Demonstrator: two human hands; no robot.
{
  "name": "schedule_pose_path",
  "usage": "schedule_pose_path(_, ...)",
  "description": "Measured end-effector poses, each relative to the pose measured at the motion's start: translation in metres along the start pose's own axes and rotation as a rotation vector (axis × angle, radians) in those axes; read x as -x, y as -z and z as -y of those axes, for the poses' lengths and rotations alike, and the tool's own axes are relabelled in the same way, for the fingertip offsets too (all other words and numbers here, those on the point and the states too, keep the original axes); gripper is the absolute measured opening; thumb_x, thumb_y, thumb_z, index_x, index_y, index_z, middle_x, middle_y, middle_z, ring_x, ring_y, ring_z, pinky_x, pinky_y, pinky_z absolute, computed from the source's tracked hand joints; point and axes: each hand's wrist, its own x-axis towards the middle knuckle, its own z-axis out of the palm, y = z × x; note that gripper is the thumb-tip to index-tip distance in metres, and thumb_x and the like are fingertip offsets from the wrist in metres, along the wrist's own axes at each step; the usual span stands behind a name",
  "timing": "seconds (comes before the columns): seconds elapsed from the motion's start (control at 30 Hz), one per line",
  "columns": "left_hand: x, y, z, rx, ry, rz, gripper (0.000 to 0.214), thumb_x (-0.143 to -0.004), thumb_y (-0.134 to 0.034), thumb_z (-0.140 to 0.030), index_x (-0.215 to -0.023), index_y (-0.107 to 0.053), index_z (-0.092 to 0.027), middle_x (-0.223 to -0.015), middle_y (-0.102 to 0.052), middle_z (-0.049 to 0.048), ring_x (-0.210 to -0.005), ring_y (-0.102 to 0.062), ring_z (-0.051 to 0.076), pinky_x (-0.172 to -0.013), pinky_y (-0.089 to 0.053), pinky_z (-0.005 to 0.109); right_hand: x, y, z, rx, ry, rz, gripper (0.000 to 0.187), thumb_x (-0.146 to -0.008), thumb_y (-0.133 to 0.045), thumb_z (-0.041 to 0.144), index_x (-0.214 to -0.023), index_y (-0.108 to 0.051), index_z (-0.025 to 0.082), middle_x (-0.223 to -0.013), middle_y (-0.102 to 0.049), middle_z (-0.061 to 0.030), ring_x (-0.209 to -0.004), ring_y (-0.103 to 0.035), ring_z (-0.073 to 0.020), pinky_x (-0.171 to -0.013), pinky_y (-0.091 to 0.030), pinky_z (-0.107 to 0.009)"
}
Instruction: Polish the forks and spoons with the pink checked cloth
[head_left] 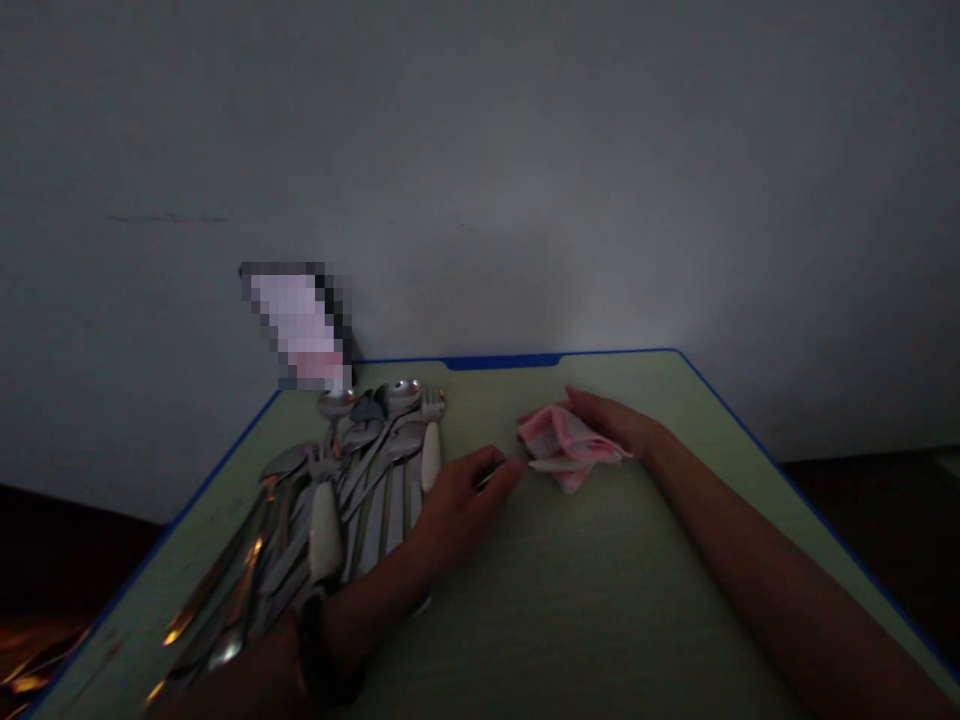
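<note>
My left hand [472, 500] is closed in a pinch, with a thin shiny bit of a piece of cutlery [489, 477] showing between thumb and fingers; its kind is hidden. Just right of it, my right hand [611, 415] curls round a crumpled pink and white cloth [559, 430]. A pale, narrow strip lies along the cloth's lower edge, and I cannot tell whether it is a handle or a fold. Left of my left hand lie many spoons, forks and other cutlery, among them a white-handled fork [431, 455] and another white-handled fork [325, 530].
The pale green table [600, 600] has a blue edge and stands against a grey wall [480, 180]. A blurred-out phone-like device [300, 320] leans at the back left corner. Gold-tipped handles [176, 630] reach toward the table's left edge.
</note>
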Motion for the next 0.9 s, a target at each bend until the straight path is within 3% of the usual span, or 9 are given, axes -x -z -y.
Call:
schedule_pose_path(0.17,-0.001,-0.001,0.003,0.081,0.029,0.005,0.037,-0.085,-0.044,-0.047,-0.061,-0.045,-0.019,-0.051,-0.040,-0.0061,-0.047,-0.038,0.010,-0.046,-0.029,0.021,0.001,-0.003,0.005,-0.083,0.038,0.015,0.043,-0.078,-0.044,0.038,-0.106,-0.059,0.009,-0.094,-0.067,-0.0096,-0.077,-0.062,-0.0178,-0.068,-0.049,-0.026)
schedule_pose_path(0.33,-0.001,-0.001,0.005,0.174,0.050,0.002,0.041,-0.086,-0.041,-0.051,-0.060,-0.041,-0.019,-0.051,-0.038,-0.0062,-0.045,-0.038,0.010,-0.044,-0.028,0.021,0.004,0.002,0.002,0.126,0.082,0.075,0.044,-0.066,-0.062,0.017,-0.110,-0.058,0.013,-0.096,-0.066,-0.0047,-0.073,-0.060,-0.0112,-0.062,-0.046,-0.019)
schedule_pose_path(0.43,-0.001,-0.002,0.005,0.116,0.026,0.021,0.041,-0.086,-0.041,-0.050,-0.060,-0.042,-0.019,-0.051,-0.040,-0.0057,-0.046,-0.039,0.010,-0.045,-0.029,0.021,0.008,0.001,0.007,0.271,0.084,0.067,0.033,-0.070,-0.066,0.020,-0.101,-0.060,0.012,-0.092,-0.065,-0.0048,-0.072,-0.059,-0.0094,-0.062,-0.046,-0.019)
schedule_pose_path(0.6,-0.001,-0.002,0.007,0.042,-0.002,0.052,0.043,-0.086,-0.039,-0.051,-0.060,-0.045,-0.018,-0.052,-0.042,-0.0048,-0.048,-0.039,0.011,-0.045,-0.028,0.021,0.011,-0.014,0.025,0.479,0.102,0.046,0.033,-0.072,-0.067,0.029,-0.099,-0.058,0.013,-0.097,-0.065,-0.0063,-0.079,-0.060,-0.0116,-0.069,-0.047,-0.024)
schedule_pose_path(0.73,-0.002,-0.003,0.009,0.056,-0.001,0.047,0.042,-0.088,-0.036,-0.051,-0.063,-0.046,-0.018,-0.053,-0.041,-0.0048,-0.049,-0.039,0.011,-0.046,-0.028,0.021,0.009,-0.029,0.032,0.676,0.143,-0.017,0.031,-0.077,-0.063,0.035,-0.101,-0.058,0.016,-0.088,-0.065,-0.0034,-0.072,-0.057,-0.0107,-0.062,-0.044,-0.021)
schedule_pose_path(0.9,-0.001,-0.002,0.005,0.036,-0.026,0.018,0.041,-0.088,-0.036,-0.048,-0.062,-0.047,-0.018,-0.056,-0.045,-0.0030,-0.053,-0.041,0.012,-0.048,-0.030,0.022,0.007,-0.034,0.030,0.805,0.034,0.146,0.033,-0.083,-0.053,0.042,-0.099,-0.061,0.014,-0.081,-0.060,-0.0018,-0.067,-0.051,-0.0094,-0.059,-0.041,-0.020)
